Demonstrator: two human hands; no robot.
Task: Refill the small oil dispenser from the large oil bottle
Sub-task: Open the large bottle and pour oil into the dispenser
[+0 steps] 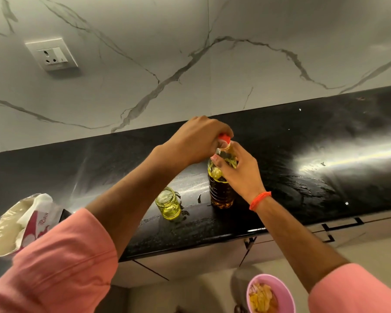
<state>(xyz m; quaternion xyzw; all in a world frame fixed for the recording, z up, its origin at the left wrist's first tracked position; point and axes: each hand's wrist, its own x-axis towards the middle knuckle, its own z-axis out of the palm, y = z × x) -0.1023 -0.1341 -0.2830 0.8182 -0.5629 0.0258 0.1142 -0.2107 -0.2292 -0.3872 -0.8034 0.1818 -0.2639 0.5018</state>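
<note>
The large oil bottle [220,193] stands upright on the black countertop [303,172], clear plastic with yellow oil and a red cap [224,139]. My left hand [196,141] is closed over the red cap from above. My right hand [239,170] grips the bottle's neck and shoulder. To the bottle's left stands the small oil dispenser [168,203], a small glass jar with an open mouth and a little yellow oil at its bottom. Neither hand touches the jar.
An open white and red bag [16,224] of pale powder lies at the left end of the counter. A pink bowl [270,294] with food scraps sits below the counter edge. A wall socket [52,54] is on the marble backsplash.
</note>
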